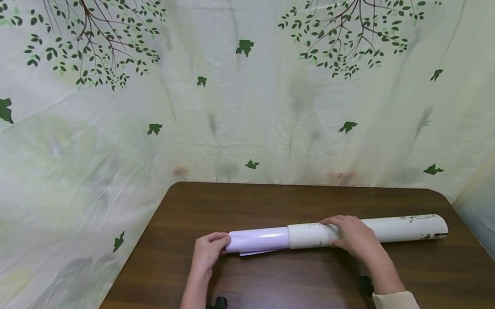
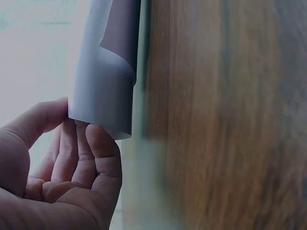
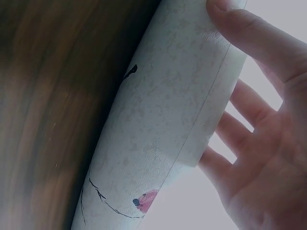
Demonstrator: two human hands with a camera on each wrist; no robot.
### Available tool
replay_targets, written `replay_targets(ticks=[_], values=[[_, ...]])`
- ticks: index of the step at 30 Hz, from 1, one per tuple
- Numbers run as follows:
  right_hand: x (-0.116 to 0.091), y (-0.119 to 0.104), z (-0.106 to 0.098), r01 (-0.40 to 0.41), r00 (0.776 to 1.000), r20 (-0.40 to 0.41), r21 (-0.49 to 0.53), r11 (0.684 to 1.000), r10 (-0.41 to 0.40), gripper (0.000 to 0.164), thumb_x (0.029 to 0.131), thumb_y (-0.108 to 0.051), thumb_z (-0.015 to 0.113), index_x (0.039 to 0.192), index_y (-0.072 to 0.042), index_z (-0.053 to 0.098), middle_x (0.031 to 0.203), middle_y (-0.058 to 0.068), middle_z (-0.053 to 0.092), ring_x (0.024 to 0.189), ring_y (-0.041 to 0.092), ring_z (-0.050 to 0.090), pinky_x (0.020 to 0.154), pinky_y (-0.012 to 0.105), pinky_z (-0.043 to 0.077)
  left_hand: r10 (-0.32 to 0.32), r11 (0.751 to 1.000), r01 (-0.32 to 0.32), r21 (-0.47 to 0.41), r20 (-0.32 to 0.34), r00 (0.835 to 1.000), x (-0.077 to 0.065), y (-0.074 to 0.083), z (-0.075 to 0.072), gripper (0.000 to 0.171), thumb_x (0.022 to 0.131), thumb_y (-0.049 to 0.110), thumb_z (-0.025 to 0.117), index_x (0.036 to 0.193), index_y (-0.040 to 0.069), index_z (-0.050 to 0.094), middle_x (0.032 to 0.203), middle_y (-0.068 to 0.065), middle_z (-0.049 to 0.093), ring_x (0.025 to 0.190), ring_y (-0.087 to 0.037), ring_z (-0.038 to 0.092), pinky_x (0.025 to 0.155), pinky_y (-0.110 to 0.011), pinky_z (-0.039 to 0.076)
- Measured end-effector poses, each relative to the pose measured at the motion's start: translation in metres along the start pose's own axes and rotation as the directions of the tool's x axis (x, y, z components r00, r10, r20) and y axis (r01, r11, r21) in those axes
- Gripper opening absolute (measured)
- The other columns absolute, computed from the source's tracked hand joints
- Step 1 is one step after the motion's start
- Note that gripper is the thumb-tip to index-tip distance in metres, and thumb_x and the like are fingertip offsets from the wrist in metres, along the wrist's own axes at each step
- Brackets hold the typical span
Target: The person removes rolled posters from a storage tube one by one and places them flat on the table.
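Note:
A lilac, glossy paper roll lies sideways over the table, its right end meeting or running into a thicker white wallpaper roll with dark branch prints. My left hand pinches the lilac roll's left end. In the left wrist view, the thumb and fingers are at the rim of the roll's open end. My right hand grips the white roll near its middle. The right wrist view has the thumb on top of the white roll, fingers along its far side, and a small pink bloom printed on it.
Both rolls lie on a brown wooden table with rounded far corners. A pale cloth printed with branches and green leaves hangs behind and at the sides. Black gear sits at the left wrist, and similar black gear at the right.

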State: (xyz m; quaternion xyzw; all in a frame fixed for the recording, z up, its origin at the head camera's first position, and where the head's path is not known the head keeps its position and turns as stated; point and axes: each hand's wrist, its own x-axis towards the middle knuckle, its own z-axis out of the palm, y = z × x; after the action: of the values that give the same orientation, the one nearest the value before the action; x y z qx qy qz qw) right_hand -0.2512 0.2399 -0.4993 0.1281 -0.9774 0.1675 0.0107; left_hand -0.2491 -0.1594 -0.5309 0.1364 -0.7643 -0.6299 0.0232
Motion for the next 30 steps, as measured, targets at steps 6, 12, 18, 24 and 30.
replay_targets(ticks=[6, 12, 18, 24, 30], values=[[-0.002, 0.004, 0.000, 0.000, 1.000, 0.001, 0.008, 1.000, 0.000, 0.059, 0.083, -0.018, 0.090, 0.138, -0.027, 0.070, 0.145, 0.010, 0.068, 0.135, 0.044, 0.059, 0.105, 0.065, 0.050, 0.006, 1.000, -0.006, -0.002, 0.004, 1.000, 0.001, -0.002, -0.003, 0.024, 0.091, 0.012, 0.080, 0.106, -0.006, 0.079, 0.097, -0.013, 0.081, 0.077, -0.012, 0.066, 0.068, -0.023, 0.056], [-0.003, 0.008, 0.000, -0.008, 1.000, 0.007, 0.016, 1.000, 0.007, 0.060, 0.084, -0.018, 0.090, 0.139, -0.027, 0.069, 0.146, 0.010, 0.067, 0.136, 0.044, 0.058, 0.104, 0.066, 0.050, 0.007, 1.000, -0.007, 0.001, -0.001, 1.000, 0.001, -0.002, -0.005, 0.023, 0.091, 0.011, 0.080, 0.106, -0.007, 0.079, 0.096, -0.012, 0.081, 0.076, -0.011, 0.065, 0.068, -0.023, 0.056], [-0.004, 0.013, -0.003, -0.008, 1.000, 0.010, 0.013, 1.000, 0.008, 0.060, 0.084, -0.018, 0.090, 0.140, -0.027, 0.068, 0.147, 0.012, 0.066, 0.136, 0.046, 0.057, 0.102, 0.067, 0.051, -0.001, 1.000, 0.001, 0.012, -0.002, 1.000, 0.002, -0.002, -0.008, 0.024, 0.092, 0.014, 0.080, 0.106, -0.006, 0.080, 0.098, -0.012, 0.080, 0.077, -0.013, 0.066, 0.070, -0.025, 0.056], [-0.007, 0.019, -0.007, -0.016, 1.000, 0.017, 0.013, 1.000, 0.016, 0.061, 0.084, -0.018, 0.090, 0.140, -0.026, 0.068, 0.147, 0.012, 0.066, 0.136, 0.046, 0.056, 0.099, 0.069, 0.051, -0.006, 1.000, 0.006, 0.026, -0.002, 1.000, 0.004, -0.004, -0.013, 0.025, 0.093, 0.016, 0.081, 0.107, -0.005, 0.080, 0.099, -0.012, 0.079, 0.078, -0.014, 0.066, 0.070, -0.026, 0.056], [-0.011, 0.029, -0.010, -0.032, 0.999, 0.023, 0.016, 0.999, 0.031, 0.061, 0.084, -0.019, 0.090, 0.140, -0.027, 0.068, 0.147, 0.012, 0.066, 0.136, 0.046, 0.056, 0.096, 0.069, 0.052, -0.028, 0.999, 0.028, 0.029, -0.007, 1.000, 0.005, -0.006, -0.016, 0.023, 0.093, 0.015, 0.080, 0.107, -0.004, 0.080, 0.099, -0.010, 0.078, 0.079, -0.015, 0.066, 0.071, -0.025, 0.056]])
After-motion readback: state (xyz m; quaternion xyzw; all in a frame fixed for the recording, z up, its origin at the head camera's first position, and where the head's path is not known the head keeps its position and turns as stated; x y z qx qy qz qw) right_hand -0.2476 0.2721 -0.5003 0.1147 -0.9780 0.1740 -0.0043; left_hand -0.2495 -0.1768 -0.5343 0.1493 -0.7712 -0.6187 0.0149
